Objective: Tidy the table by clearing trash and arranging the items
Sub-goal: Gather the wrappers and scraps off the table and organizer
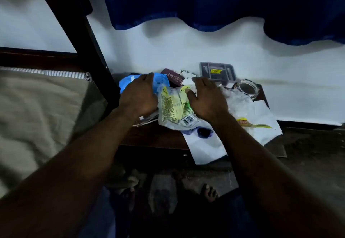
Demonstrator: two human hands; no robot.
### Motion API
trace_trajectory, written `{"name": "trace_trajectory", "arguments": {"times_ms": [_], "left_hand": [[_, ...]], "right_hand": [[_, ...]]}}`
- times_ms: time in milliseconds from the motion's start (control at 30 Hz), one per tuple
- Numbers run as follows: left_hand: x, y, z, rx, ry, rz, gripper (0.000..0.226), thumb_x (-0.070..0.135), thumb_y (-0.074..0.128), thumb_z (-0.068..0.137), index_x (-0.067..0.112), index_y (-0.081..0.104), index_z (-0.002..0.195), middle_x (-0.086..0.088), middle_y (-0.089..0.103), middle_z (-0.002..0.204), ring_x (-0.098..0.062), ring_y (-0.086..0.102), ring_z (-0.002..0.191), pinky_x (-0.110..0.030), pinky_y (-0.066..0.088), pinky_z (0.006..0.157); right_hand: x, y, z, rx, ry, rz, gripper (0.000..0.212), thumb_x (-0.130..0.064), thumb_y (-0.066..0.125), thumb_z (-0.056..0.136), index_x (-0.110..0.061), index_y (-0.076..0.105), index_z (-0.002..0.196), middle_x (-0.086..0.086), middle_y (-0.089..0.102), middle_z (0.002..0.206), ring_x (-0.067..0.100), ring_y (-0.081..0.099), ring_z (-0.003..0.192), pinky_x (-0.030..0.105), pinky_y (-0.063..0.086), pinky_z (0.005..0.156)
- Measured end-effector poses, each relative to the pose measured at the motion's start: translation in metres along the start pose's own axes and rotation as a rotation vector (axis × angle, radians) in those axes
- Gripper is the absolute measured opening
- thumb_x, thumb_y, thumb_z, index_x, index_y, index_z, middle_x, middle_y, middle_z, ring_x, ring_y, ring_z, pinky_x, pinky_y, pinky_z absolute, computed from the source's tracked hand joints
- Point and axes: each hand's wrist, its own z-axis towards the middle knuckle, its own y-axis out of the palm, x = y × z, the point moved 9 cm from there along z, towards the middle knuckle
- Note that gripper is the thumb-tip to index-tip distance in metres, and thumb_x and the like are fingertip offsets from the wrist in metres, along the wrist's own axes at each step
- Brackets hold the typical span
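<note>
Seen from above, a crumpled clear plastic snack wrapper with yellow-green print (174, 107) lies on a cluttered dark wooden table (149, 137), directly between two bare hands. The left hand (139, 96) arches over a blue plastic bag (160, 79), its side touching the wrapper's left edge; its fingertips are hidden, so its grip cannot be told. The right hand (207, 99) lies spread, fingers fairly straight, with its thumb on the wrapper's right edge. A black plastic tray (216, 70) sits behind.
</note>
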Motion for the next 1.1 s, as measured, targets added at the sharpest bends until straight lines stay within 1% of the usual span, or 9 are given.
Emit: {"name": "trace_trajectory", "arguments": {"times_ms": [100,300,533,700,767,833,933,1000,1100], "left_hand": [[-0.001,0.008,0.012,0.008,-0.014,-0.050,0.066,0.019,0.054,0.093,0.013,0.034,0.156,-0.013,0.052,0.149,-0.033,0.051,0.134,-0.043,0.046,0.105],[-0.007,0.016,0.025,0.041,-0.127,-0.119,0.068,0.057,0.057,0.093,0.015,0.044,0.145,-0.011,0.067,0.126,-0.034,0.060,0.120,-0.046,0.051,0.096],[-0.008,0.039,0.028,-0.064,-0.291,-0.198,0.070,0.031,0.066,0.084,0.019,0.041,0.149,-0.011,0.065,0.126,-0.032,0.059,0.121,-0.042,0.050,0.100],[-0.014,0.033,0.032,-0.054,-0.308,-0.310,0.056,0.021,0.070,0.083,0.023,0.057,0.138,-0.007,0.069,0.122,-0.026,0.063,0.116,-0.035,0.050,0.099],[-0.016,0.030,0.034,-0.028,-0.326,-0.398,0.038,0.020,0.071,0.081,0.021,0.070,0.119,-0.003,0.073,0.113,-0.023,0.066,0.109,-0.029,0.050,0.091],[-0.017,0.023,0.035,0.024,-0.336,-0.537,0.010,0.019,0.069,0.078,0.013,0.075,0.084,-0.006,0.073,0.080,-0.027,0.071,0.089,-0.031,0.051,0.073],[-0.018,0.014,0.035,0.075,-0.372,-0.794,0.019,0.024,0.067,0.068,0.006,0.070,0.072,-0.008,0.060,0.055,-0.025,0.064,0.056,-0.037,0.055,0.062],[-0.016,0.007,0.037,0.091,-0.356,-0.958,0.024,0.024,0.066,0.063,0.001,0.063,0.066,-0.007,0.054,0.056,-0.020,0.051,0.053,-0.036,0.046,0.058],[-0.014,0.003,0.040,0.083,-0.387,-1.265,0.010,0.017,0.065,0.070,0.008,0.062,0.072,-0.018,0.053,0.076,-0.025,0.052,0.069,-0.038,0.039,0.068]], "right_hand": [[0.002,0.009,0.012,-0.036,0.019,0.035,0.056,-0.038,0.057,0.097,-0.010,0.050,0.146,0.015,0.057,0.144,0.036,0.051,0.132,0.043,0.043,0.106],[-0.007,-0.001,0.027,-0.034,-0.008,0.013,0.054,-0.036,0.064,0.088,-0.013,0.056,0.137,0.013,0.063,0.131,0.036,0.058,0.121,0.043,0.051,0.098],[-0.004,0.012,0.022,-0.113,-0.042,-0.021,0.059,-0.040,0.068,0.086,-0.016,0.056,0.138,0.012,0.063,0.130,0.036,0.060,0.118,0.043,0.052,0.094],[-0.002,0.008,0.029,-0.097,-0.025,0.028,0.058,-0.038,0.069,0.086,-0.016,0.056,0.138,0.011,0.065,0.128,0.034,0.061,0.116,0.041,0.053,0.093],[-0.005,0.006,0.031,-0.088,-0.031,0.047,0.056,-0.038,0.068,0.086,-0.017,0.056,0.137,0.010,0.065,0.126,0.034,0.061,0.116,0.041,0.052,0.093],[-0.006,0.002,0.032,-0.061,-0.032,0.089,0.054,-0.038,0.069,0.087,-0.018,0.056,0.136,0.009,0.065,0.128,0.033,0.061,0.118,0.041,0.052,0.094],[-0.002,-0.007,0.034,-0.001,-0.011,0.155,0.052,-0.041,0.070,0.088,-0.020,0.058,0.134,0.007,0.066,0.128,0.031,0.063,0.115,0.038,0.053,0.091],[0.002,-0.013,0.035,0.046,0.020,0.208,0.053,-0.044,0.072,0.087,-0.022,0.058,0.133,0.005,0.066,0.128,0.029,0.065,0.111,0.036,0.053,0.089],[0.014,-0.018,0.036,0.089,0.121,0.392,0.065,-0.056,0.075,0.082,-0.027,0.055,0.136,-0.005,0.065,0.130,0.018,0.064,0.112,0.030,0.050,0.089]]}}
